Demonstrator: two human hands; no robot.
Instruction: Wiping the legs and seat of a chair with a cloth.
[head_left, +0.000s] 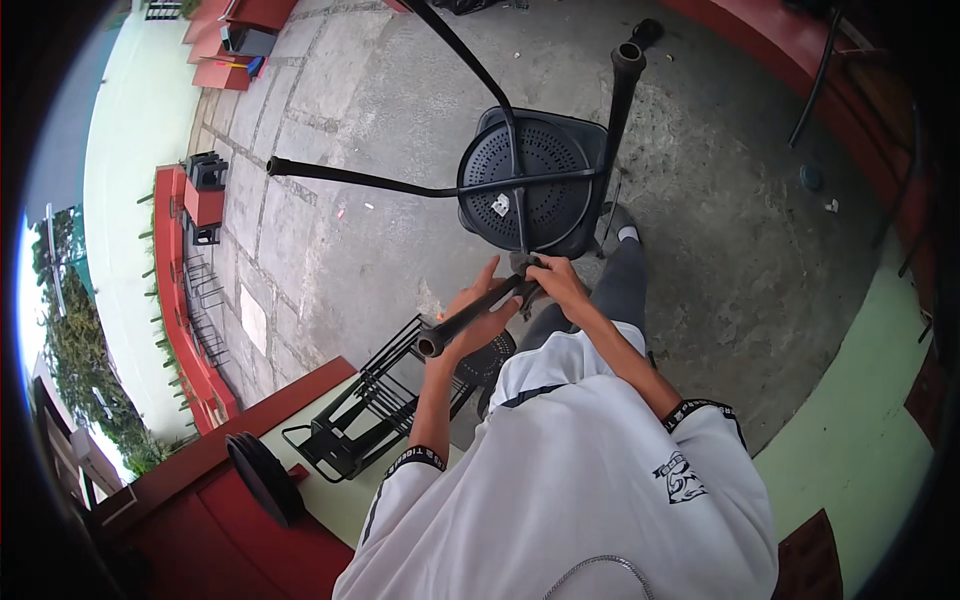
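Observation:
An upturned stool (551, 206) with a round perforated black seat stands before me, its four dark tubular legs splayed up and outward and crossing over the seat's underside. The nearest leg points toward me, its hollow end at the lower left. My right hand (559, 285) is closed on a grey cloth (523, 262) wrapped at that leg, near the seat. Beside it, my left hand (480, 315) lies around or under the same leg, fingers partly spread; the leg hides part of the palm, so its grip is unclear. A small whitish scrap (500, 205) lies on the seat's underside.
Black wire racks (360, 412) stand at the lower left, near stacked round black objects (262, 480) on a red surface. Dark stools (206, 171) line a red ledge at the far left. A broom head (256, 67) rests by red steps. Small litter dots the concrete floor.

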